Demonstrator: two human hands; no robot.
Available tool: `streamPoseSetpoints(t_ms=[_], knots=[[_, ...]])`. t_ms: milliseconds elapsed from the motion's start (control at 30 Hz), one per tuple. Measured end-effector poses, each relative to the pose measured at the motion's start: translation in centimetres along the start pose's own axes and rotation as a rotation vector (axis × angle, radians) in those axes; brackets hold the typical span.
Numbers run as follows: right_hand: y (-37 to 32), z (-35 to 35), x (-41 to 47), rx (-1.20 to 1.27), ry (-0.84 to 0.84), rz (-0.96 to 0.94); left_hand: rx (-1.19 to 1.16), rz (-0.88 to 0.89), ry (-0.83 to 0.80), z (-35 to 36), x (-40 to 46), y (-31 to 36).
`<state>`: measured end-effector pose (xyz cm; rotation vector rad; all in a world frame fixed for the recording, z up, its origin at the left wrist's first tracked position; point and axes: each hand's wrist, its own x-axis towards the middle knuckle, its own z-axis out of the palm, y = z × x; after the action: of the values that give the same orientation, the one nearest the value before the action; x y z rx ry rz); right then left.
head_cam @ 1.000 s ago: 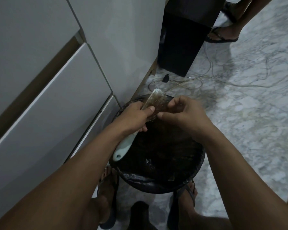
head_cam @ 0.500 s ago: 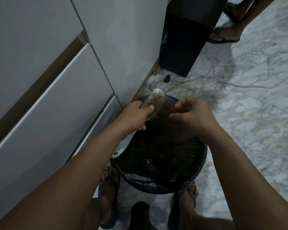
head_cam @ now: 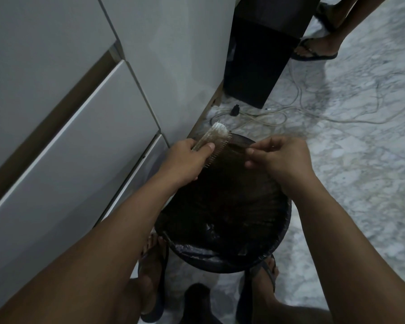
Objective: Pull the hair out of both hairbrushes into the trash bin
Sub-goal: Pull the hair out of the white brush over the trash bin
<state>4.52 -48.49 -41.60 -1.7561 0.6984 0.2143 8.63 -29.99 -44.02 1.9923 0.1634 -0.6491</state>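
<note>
A pale hairbrush (head_cam: 216,137) with hair in its bristles is held over a round black trash bin (head_cam: 222,254) lined with a dark bag. My left hand (head_cam: 185,160) grips the brush near its head, thumb across the top; its handle is hidden under my hand and arm. My right hand (head_cam: 278,157) is just right of the brush, fingertips pinching strands of hair (head_cam: 237,146) stretched out from the bristles above the bin. Only one brush is in view.
White cabinet drawers (head_cam: 80,136) stand close on the left. A black box (head_cam: 257,66) stands behind the bin, with loose cables (head_cam: 278,113) across the marble floor. Another person's sandalled foot (head_cam: 313,50) is at the top right. My feet in sandals flank the bin's near side.
My right hand has drawn away from the brush toward the right, stretching hair out of the bristles. The left hand has stayed put, still holding the brush over the bin.
</note>
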Motion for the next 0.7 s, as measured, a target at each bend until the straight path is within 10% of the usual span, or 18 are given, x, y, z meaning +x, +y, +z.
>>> streamPoseSetpoints(t_ms=[400,700], knots=[[0.9,0.9,0.5,-0.316,-0.074,-0.394,0.214,0.072,-0.108,0.4,-0.8,0.4],[0.6,0.2,0.6,-0.278,0.017,-0.343,0.202,0.062,-0.164,0.0,-0.7,0.5]])
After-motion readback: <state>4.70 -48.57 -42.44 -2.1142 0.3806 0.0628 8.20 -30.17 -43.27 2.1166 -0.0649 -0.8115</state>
